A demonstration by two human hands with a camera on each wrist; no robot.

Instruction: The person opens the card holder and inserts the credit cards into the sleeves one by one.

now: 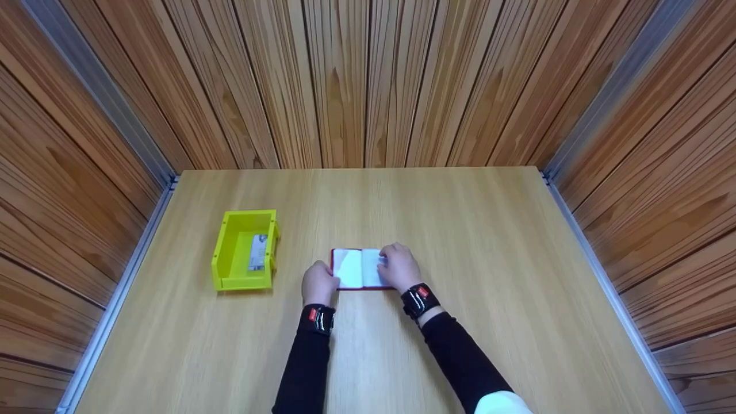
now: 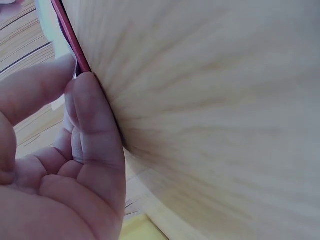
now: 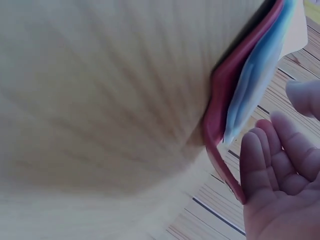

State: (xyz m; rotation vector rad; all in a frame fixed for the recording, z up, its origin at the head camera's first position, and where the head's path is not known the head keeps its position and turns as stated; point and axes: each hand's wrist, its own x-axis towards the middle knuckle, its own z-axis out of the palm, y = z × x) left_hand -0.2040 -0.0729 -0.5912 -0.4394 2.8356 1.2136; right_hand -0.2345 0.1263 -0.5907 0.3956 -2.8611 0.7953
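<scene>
Head view: small red-covered notebook point(image 1: 360, 268) lies open, white pages up, mid-table point(image 1: 489, 241), just in front of the person. Left hand point(image 1: 319, 283) sits at the notebook's near-left corner, touching its edge. Right hand point(image 1: 399, 266) lies over the right page, fingers bent down onto the paper. Yellow bin point(image 1: 244, 250) stands well to the left, apart from both hands; a flat light-coloured item point(image 1: 258, 252) lies inside it, too small to identify.

Left wrist view: left grip clamped on the notebook's edge; a fingertip point(image 2: 90, 100) presses along the red cover point(image 2: 70, 35), another finger on the other side pinches it. Table surface fills the rest, blurred.

Right wrist view: red cover point(image 3: 227, 100) is lifted off the table with pale pages point(image 3: 260, 70) fanned beside it. Right-hand fingers point(image 3: 260, 165) are loosely spread, one fingertip touching the cover's edge; grip apart, not curled round anything.
</scene>
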